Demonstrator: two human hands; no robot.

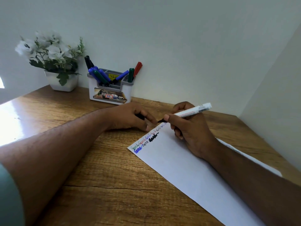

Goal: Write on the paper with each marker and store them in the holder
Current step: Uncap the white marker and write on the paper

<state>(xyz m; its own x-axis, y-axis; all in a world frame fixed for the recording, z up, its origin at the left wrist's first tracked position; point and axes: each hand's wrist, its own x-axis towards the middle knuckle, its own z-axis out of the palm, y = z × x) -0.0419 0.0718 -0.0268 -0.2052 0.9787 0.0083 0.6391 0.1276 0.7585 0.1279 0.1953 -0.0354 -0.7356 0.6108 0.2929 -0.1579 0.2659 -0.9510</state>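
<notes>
Closest to me, my left forearm crosses the wooden desk (101,185) at a slant, a bit of green sleeve (9,196) at the frame's bottom left corner. At its end my left hand (130,117) rests on the wood just beside the top edge of the paper (187,168), fingers curled around something small and dark, probably the marker's cap, though I can't make it out clearly. My right hand (190,128) lies on the upper part of the paper and grips a white-bodied marker (189,111) between thumb and fingers, its black tip pointing left toward my left fingertips and sitting just above the sheet's top edge. Along that top edge runs a row of short scribbled words (146,139) in green, red, blue and black, with a bold blue one and a bold black one below. Farther back against the wall stands the white holder (110,93), well apart from both hands, with black, blue, green and red markers (101,75) leaning in its compartments. To its left, a white pot (63,84) of white flowers sits on the desk.
</notes>
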